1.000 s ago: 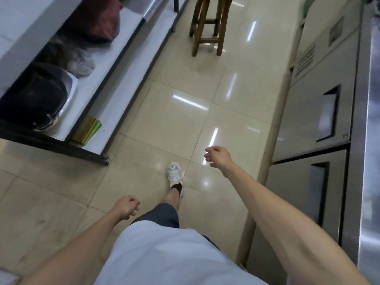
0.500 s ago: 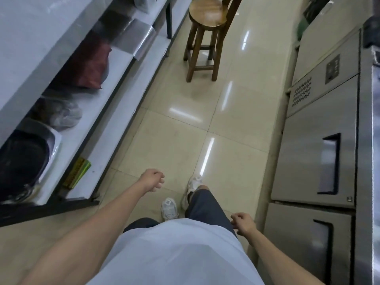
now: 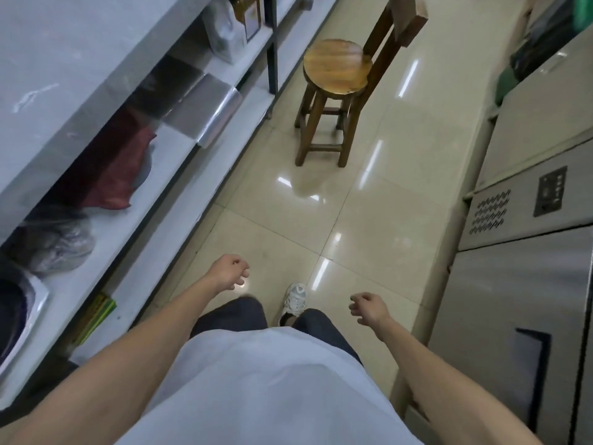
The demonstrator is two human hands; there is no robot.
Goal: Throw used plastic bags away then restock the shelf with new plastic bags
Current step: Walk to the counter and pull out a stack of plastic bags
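I stand in a narrow aisle over a tiled floor. My left hand (image 3: 228, 272) hangs in front of me with fingers loosely curled, holding nothing. My right hand (image 3: 369, 311) is lower right, fingers loosely apart, also empty. On the left runs a grey shelf (image 3: 179, 175) under a counter top. On it lie a dark red bag (image 3: 118, 165), a crumpled clear plastic bag (image 3: 61, 242) and a shiny flat pack (image 3: 205, 114). Both hands are well away from the shelf.
A wooden stool-chair (image 3: 337, 78) stands ahead in the aisle. Stainless steel refrigerator units (image 3: 519, 300) line the right side. A green and yellow flat item (image 3: 96, 316) lies on the lower shelf ledge. A black pot in a bag (image 3: 12, 316) sits at far left.
I have walked forward along the aisle; the stool is nearer and fully in view. My arms swung: the right hand dropped back beside me, the left came forward.
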